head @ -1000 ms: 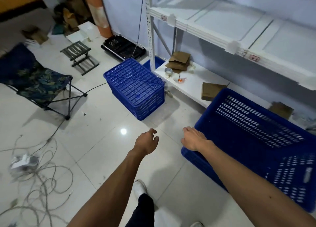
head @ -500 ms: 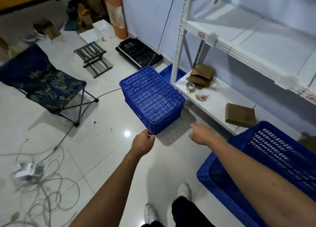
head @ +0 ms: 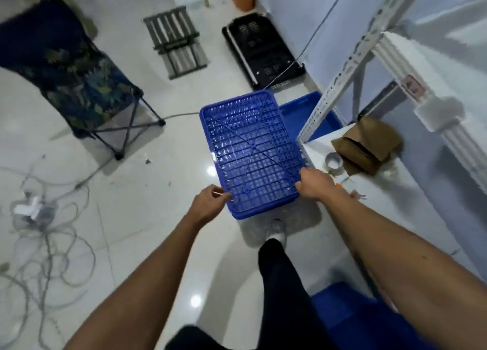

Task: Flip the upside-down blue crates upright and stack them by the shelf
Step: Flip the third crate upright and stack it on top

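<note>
An upside-down blue crate (head: 253,149) sits on the white tiled floor beside the white shelf's post (head: 340,75), its gridded bottom facing up. My left hand (head: 209,203) curls its fingers around the crate's near left corner. My right hand (head: 315,185) grips the near right corner, fingers over the edge. A second blue crate (head: 353,312) shows partly at the bottom right, behind my right forearm. Another blue piece (head: 308,110) lies on the floor behind the shelf post, mostly hidden.
The low shelf board (head: 395,218) holds cardboard pieces (head: 369,144) and a tape roll (head: 333,161). A folding chair (head: 71,78) stands at the left, tangled cables (head: 44,233) lie at the near left, and a small stool (head: 175,40) and black tray (head: 261,49) are beyond.
I have stepped up to the upside-down crate. Both hands reached forward from open air and now hold its near corners. The other crate has slid to the bottom right of view.
</note>
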### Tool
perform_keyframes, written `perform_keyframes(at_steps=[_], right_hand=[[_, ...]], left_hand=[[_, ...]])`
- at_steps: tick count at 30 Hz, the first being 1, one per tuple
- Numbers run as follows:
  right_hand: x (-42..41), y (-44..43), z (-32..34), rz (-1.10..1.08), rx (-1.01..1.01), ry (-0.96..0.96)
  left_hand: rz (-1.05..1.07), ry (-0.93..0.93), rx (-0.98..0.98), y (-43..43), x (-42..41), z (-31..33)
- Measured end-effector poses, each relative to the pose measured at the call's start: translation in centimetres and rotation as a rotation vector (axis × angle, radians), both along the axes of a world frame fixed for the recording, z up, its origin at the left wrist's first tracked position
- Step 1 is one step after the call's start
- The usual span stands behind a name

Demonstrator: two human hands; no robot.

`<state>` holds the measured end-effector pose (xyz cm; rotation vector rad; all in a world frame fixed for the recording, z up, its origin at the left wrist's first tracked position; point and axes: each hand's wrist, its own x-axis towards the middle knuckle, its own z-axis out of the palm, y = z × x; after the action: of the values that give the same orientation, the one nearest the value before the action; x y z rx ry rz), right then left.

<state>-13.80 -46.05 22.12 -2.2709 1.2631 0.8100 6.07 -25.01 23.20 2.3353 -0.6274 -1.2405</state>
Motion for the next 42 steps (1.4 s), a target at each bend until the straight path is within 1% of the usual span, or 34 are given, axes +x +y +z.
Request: perform_keyframes(at_steps=[2,6,9,13,16,20,23,26,28,32,35,38,42], right_hand=[[0.8,-4.2,-2.8,0.031,0.039,0.009],[2.6,-11.2,-8.2,0.017,0.083,0.02],[3.8,-15.2,-13.9,-0.022,0.114,0.022],[5.3,-18.3,-21.8,-0.084,0.128,0.008],[6.2,-19.5,-27.2,-0.102,0.073,0.014],[6.6,-21.2,-32.6,-0.15,-0.027,0.055],[6.7,-22.3,-36.0,-0.241,-0.032,0.03],[6.8,-22.5,-37.8,-0.309,-0.015,0.054],[7.0,-22.5,-38.5,-0.378,-0.004,0.026],[7.7,-22.6,-38.7,-0.504,-0.006,-0.034],[7.8,-22.2,-38.1,-0.525,-0.008,-0.062],[7.9,-21.5,-37.5,-0.523,0.039,-0.097],[8.0,-20.2,-37.8,-0.591,0.081,-0.133]], left_hand=[[0.069,0.026,0.048,-2.7,0.1,-2.3],[0.163,-0.007,0.107,-7.5,2.3,-7.2],[0.136,-0.054,0.185,-10.2,4.4,-12.3],[0.015,-0.066,0.297,-12.0,6.7,-20.8],[0.026,-0.105,0.347,-12.4,7.5,-26.9],[0.065,-0.117,0.33,-12.2,7.6,-33.7],[0.103,-0.108,0.261,-12.4,7.6,-37.1],[0.182,-0.122,0.227,-13.0,7.8,-38.5],[0.206,-0.133,0.221,-13.2,8.0,-38.9],[0.183,-0.133,0.272,-13.2,8.9,-39.0],[0.143,-0.119,0.311,-12.7,9.9,-39.4],[0.131,-0.098,0.356,-12.1,10.8,-39.4],[0.112,-0.1,0.393,-10.3,12.0,-39.1]])
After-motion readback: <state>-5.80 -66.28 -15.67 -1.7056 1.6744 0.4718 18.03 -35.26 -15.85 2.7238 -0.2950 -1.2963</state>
